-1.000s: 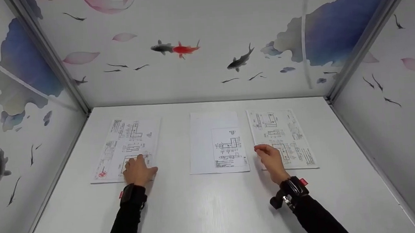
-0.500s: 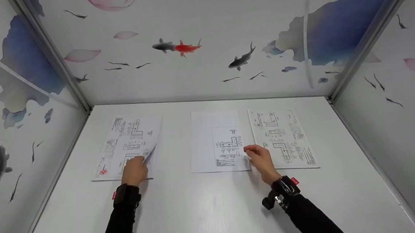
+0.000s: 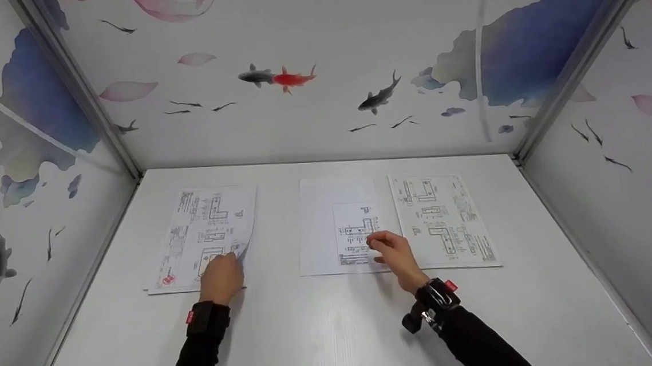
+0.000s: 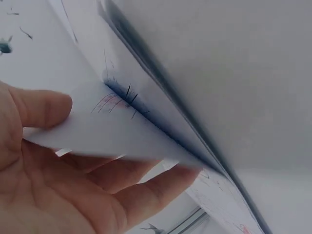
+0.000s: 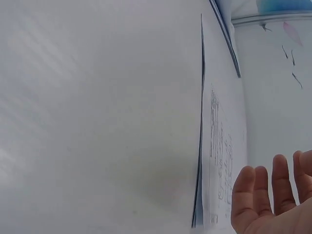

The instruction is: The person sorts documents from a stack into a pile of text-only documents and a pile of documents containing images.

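On my feed the left hand (image 3: 222, 277) pinches the top sheet (image 3: 200, 232) near its lower right corner, thumb on one face and fingers on the other. I read that grip as a way to part one page from the stack (image 4: 144, 92) beneath: the corner bows up while the far end looks flat. The right hand (image 3: 398, 258), fingers loosely bent, holds nothing I can see. Its fingertips appear over the lower right part of the middle paper (image 3: 318, 229); whether they touch it, I can't tell. The middle paper lies well apart from the sheet I'm holding and just beside the right-hand drawings (image 3: 446, 220). I'd guess the row across the counter (image 3: 336, 331) puts everything within reach.
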Available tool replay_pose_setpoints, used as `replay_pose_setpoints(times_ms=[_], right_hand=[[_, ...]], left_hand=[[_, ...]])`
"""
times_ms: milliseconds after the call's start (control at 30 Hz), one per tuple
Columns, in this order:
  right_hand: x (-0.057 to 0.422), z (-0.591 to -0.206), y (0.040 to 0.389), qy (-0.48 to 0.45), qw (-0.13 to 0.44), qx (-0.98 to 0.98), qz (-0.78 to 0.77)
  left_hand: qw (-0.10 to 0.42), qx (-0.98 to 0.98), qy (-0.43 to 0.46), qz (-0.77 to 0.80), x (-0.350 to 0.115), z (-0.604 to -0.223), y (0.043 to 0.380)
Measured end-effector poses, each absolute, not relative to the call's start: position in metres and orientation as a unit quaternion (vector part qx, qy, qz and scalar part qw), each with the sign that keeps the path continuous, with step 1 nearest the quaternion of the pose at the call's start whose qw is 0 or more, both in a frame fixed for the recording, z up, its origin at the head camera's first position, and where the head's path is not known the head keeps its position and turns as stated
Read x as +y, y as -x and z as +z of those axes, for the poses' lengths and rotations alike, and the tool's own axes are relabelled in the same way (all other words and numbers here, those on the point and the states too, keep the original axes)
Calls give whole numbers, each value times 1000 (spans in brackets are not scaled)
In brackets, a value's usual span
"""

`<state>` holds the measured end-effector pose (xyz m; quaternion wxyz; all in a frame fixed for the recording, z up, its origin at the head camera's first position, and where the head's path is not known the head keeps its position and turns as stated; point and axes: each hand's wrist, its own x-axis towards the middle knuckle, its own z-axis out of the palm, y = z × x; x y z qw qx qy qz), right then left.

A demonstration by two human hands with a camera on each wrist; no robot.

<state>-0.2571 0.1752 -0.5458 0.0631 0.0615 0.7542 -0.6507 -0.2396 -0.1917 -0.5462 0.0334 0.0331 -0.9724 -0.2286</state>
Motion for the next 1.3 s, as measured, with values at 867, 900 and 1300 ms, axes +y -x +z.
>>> replay_pose_setpoints(times_ms=[867, 900, 1300], right_hand=[[133, -522, 232, 42, 174, 741, -647], [133, -520, 231, 43, 172, 740, -649], [131, -556, 237, 36, 178, 731, -658]], left_hand=[[68, -966, -22, -248, -202, -547, 238], [67, -968, -16, -240, -201, -548, 237], [51, -985, 52, -155, -186, -553, 228]])
